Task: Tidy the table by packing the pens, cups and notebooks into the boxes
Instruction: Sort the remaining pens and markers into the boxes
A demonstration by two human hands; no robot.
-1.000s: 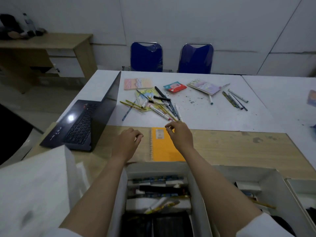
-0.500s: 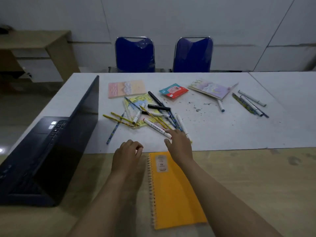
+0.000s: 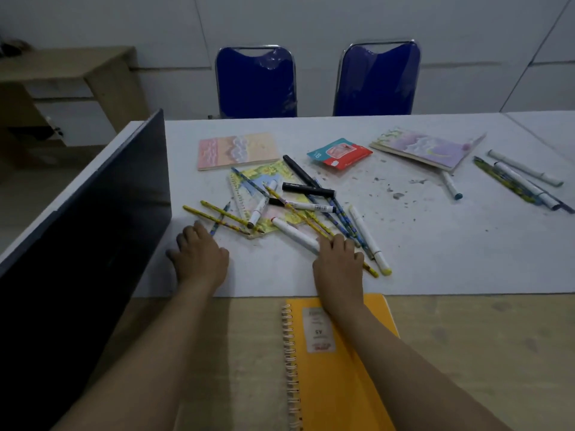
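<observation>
Packing looks barely begun; no box or cup shows. Left of the pen pile (image 3: 298, 206), the left hand (image 3: 199, 256) rests loosely open. The right hand (image 3: 339, 262) touches pens at its near edge, grip unclear. Notebooks lie beyond, an orange notebook (image 3: 342, 368) nearer.

On our left the open laptop screen (image 3: 102, 206) stands as a dark wall beside the left hand (image 3: 199, 256), closing off that side. Ahead, the heap of pens and pencils (image 3: 298, 206) lies across a yellow floral notebook (image 3: 273, 194), barring a flat forward reach. Bare white counter (image 3: 451, 259) lies open to our right, between the heap and the markers (image 3: 525, 181) at the far right.
</observation>
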